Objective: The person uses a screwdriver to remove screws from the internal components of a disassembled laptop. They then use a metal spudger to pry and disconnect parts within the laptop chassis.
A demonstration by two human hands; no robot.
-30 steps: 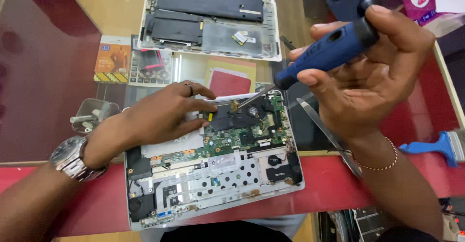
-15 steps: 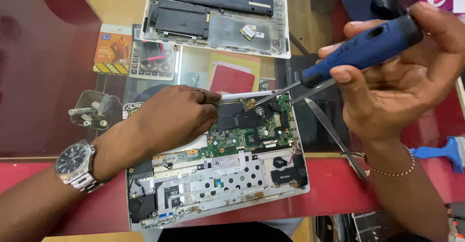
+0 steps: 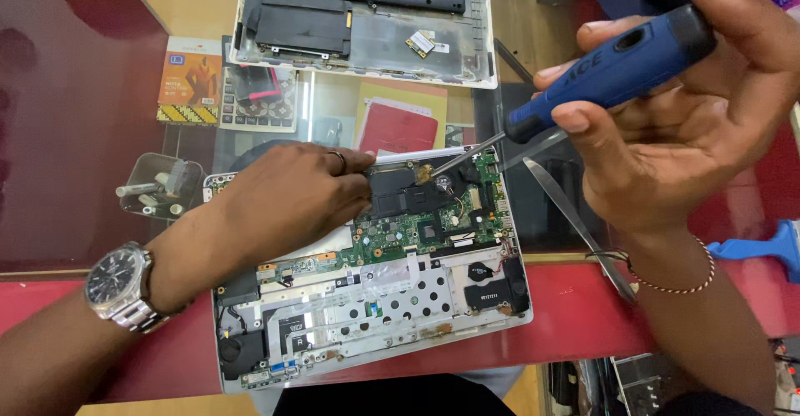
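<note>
right hand (image 3: 683,133) gripping blue screwdriver (image 3: 608,70), left hand (image 3: 292,195) pressed on open laptop (image 3: 375,299), orange packet (image 3: 190,79) beyond

Screwdriver (image 3: 612,70) handle blue with black cap and black collar, shaft bare silver. Opened laptop (image 3: 375,283) at desk's near edge: white shell, green circuit board, black fan patches, silver perforated plate. Second laptop base (image 3: 367,20) at far edge: white frame, black battery panels, grey metal. Desk (image 3: 67,133) glossy dark red glass with red front strip. Booklet (image 3: 190,79) orange with yellow-black striped band. Card (image 3: 398,124) red on yellow backing. Wristwatch (image 3: 117,287) silver, dark dial. Bracelet (image 3: 675,283) copper-and-white twisted. Brush (image 3: 762,249) at right edge blue.
</note>
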